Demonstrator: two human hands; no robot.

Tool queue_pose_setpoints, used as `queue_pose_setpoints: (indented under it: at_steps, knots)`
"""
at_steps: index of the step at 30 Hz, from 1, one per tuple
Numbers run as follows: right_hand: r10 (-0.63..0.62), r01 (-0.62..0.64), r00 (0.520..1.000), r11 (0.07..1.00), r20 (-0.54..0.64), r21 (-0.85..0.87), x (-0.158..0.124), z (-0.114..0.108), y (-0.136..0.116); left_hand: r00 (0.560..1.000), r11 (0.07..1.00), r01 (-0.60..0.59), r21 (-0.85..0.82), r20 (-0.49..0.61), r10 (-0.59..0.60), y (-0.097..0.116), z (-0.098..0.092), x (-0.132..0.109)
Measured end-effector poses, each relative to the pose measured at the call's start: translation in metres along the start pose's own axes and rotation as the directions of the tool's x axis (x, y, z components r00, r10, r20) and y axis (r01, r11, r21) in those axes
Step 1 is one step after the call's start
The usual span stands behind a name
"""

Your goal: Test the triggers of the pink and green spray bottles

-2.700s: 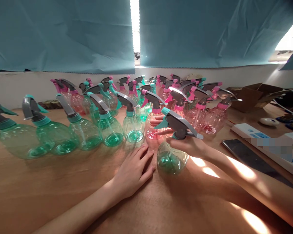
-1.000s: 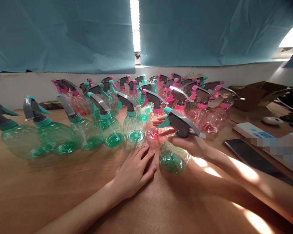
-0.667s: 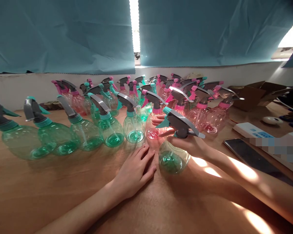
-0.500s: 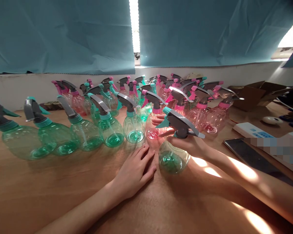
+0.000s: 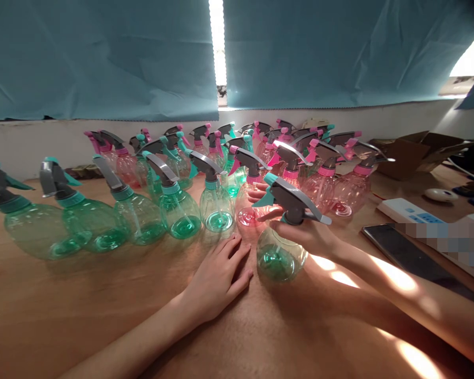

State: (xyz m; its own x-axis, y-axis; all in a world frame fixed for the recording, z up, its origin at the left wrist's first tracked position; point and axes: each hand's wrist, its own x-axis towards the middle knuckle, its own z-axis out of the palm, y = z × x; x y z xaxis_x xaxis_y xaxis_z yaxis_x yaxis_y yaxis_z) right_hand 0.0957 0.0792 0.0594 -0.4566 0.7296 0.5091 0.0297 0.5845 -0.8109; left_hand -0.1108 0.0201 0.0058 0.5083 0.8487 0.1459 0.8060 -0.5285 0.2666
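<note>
My right hand [image 5: 306,231] is closed around the neck of a green spray bottle [image 5: 280,258], thumb in front and fingers reaching behind it. The bottle has a grey spray head and a teal trigger, and leans slightly; whether its base touches the table is hard to tell. Palm down on the wooden table [image 5: 82,321], my left hand [image 5: 217,273] lies with its fingers stretched out, holding nothing. Just beyond its fingertips stands a green spray bottle [image 5: 217,213]. A pink spray bottle [image 5: 247,208] stands behind my right fingers.
A row of green spray bottles [image 5: 140,223] runs to the left, with several pink and green ones behind. At right lie a dark phone [image 5: 411,258], a white power strip [image 5: 406,210] and a white computer mouse [image 5: 440,195]. A cardboard box [image 5: 414,152] sits farther back.
</note>
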Motion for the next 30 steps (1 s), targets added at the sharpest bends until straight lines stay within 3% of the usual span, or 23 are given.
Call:
queue_pose_setpoints:
  at_steps: [11, 30]
  knots:
    - [-0.042, 0.042, 0.999, 0.999, -0.006, -0.035, 0.0026, -0.0001, -0.0005, 1.0, 1.0, -0.003, 0.007, 0.007, 0.003, -0.0002, -0.0012, 0.0003]
    - [-0.01, 0.011, 1.0, 0.999, 0.021, -0.032, 0.0017, -0.0019, 0.0023, 1.0, 1.0, -0.008, -0.001, -0.013, 0.008, 0.0006, -0.0019, -0.0002]
